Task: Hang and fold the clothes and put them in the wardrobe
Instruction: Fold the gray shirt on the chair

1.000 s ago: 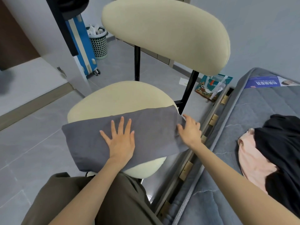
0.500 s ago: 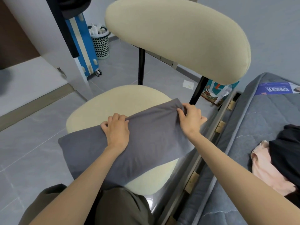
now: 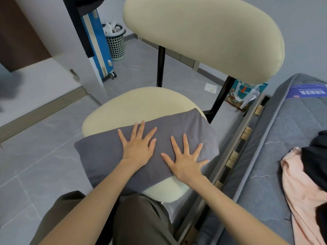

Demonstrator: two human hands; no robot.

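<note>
L hand (image 3: 138,149) & R hand (image 3: 185,160) press flat, fingers spread, holding nothing, on folded grey cloth (image 3: 99,154), prob. a garment, across chair seat (image 3: 134,105).

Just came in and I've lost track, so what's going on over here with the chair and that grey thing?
A person is folding laundry on a cream chair. A grey cloth, folded into a long band, lies across the front of the seat. The left hand and the right hand press flat on it side by side, fingers spread. A pink garment and a black garment lie loose on the mattress to the right, not yet folded.
</note>
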